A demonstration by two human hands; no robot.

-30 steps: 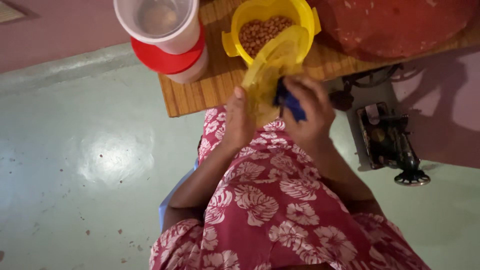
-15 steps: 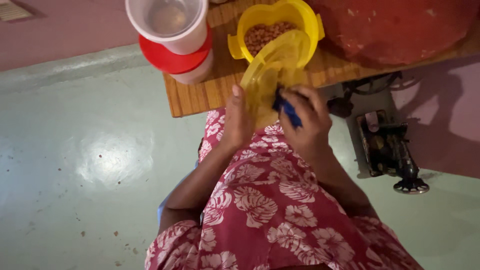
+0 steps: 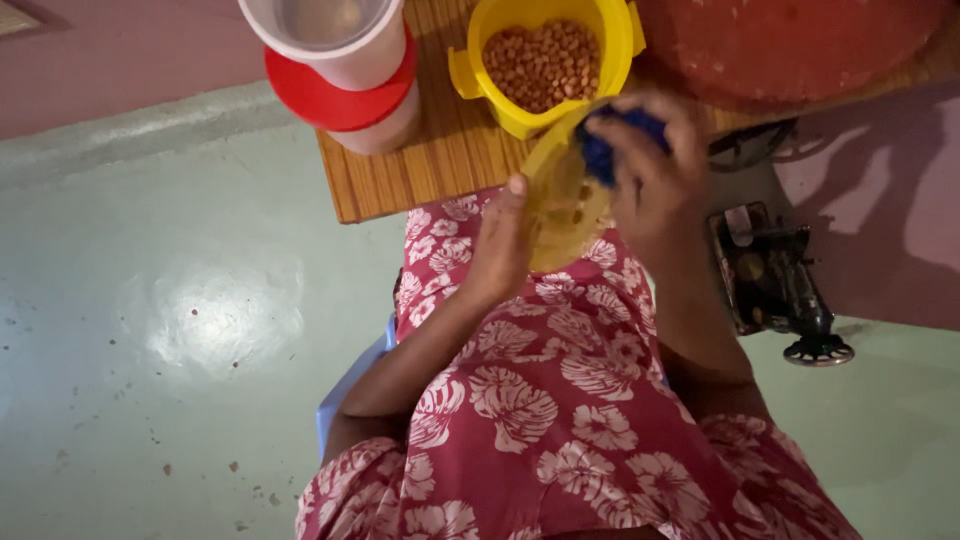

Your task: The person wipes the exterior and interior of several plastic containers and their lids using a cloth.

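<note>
My left hand (image 3: 502, 240) grips the left edge of a round yellow lid (image 3: 562, 205), which I hold tilted above my lap. My right hand (image 3: 652, 170) is closed on a blue cloth (image 3: 612, 142) and presses it against the lid's upper part. Just beyond the lid, an open yellow container (image 3: 545, 60) with side handles sits on the wooden table (image 3: 420, 160); it holds brown peanuts (image 3: 540, 62).
A white tub with a red lid (image 3: 340, 95) stands on the table at the left, with a white cup (image 3: 325, 30) on top. A large red round object (image 3: 790, 45) lies at the right. A black sewing-machine treadle (image 3: 775, 285) stands on the green floor (image 3: 180, 320).
The view has shifted closer to the table. My right hand with the blue cloth has moved up across the lid toward its top edge; my left hand keeps holding the lid.
</note>
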